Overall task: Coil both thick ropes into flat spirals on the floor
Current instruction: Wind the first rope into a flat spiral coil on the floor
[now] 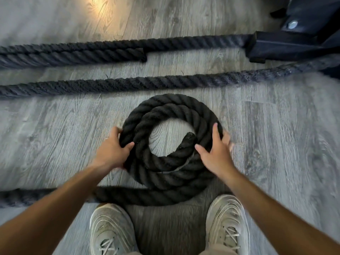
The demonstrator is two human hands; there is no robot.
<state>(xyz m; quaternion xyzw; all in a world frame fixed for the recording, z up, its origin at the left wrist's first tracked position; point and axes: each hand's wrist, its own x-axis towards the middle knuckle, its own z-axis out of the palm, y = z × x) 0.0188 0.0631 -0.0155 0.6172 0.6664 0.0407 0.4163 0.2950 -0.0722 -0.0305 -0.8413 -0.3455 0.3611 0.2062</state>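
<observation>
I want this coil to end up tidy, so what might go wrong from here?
The coil has a wide open centre, with the rope end loose inside it; further turns may slacken rather than pack flat. The uncoiled tail runs just ahead of the shoes, so a step may snag it. The left hand grips the outer turn while the right hand only rests flat; uneven turning may lift a loop.

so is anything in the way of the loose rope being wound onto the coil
Nothing visible blocks it. The loose rope runs straight off the coil to the left across bare floor. Both shoes sit just behind it, very close. The left hand and right hand are already on the coil.
</observation>
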